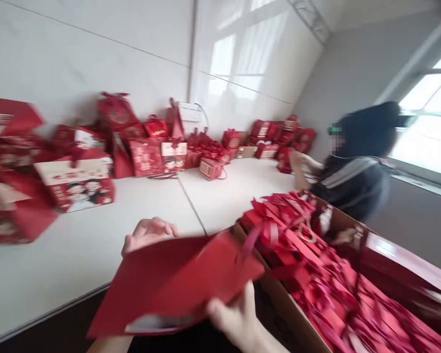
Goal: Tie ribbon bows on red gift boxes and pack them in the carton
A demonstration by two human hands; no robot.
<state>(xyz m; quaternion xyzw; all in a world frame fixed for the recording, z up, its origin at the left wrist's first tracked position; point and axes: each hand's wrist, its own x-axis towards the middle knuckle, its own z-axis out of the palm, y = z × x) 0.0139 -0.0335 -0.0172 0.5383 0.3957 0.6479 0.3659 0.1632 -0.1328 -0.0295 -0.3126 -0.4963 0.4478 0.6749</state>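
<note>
A folded, flattish red gift box [169, 279] with a ribbon at its right end is tilted in front of me, smeared by motion. My right hand [238, 314] grips its lower right edge between thumb and fingers. Behind its upper left edge my left hand [147, 233] shows with loosely bent, parted fingers; the box hides its palm, so any contact is unclear. To my right, a cardboard carton [297, 309] is packed with flat red boxes [308, 255] with ribbons.
Red gift boxes [147, 157] stand assembled along the wall on the white table [147, 198]. One box with a printed couple [77, 181] stands at left. A small box [210, 168] sits mid-table. Another person [356, 171] in dark clothing works at the far right.
</note>
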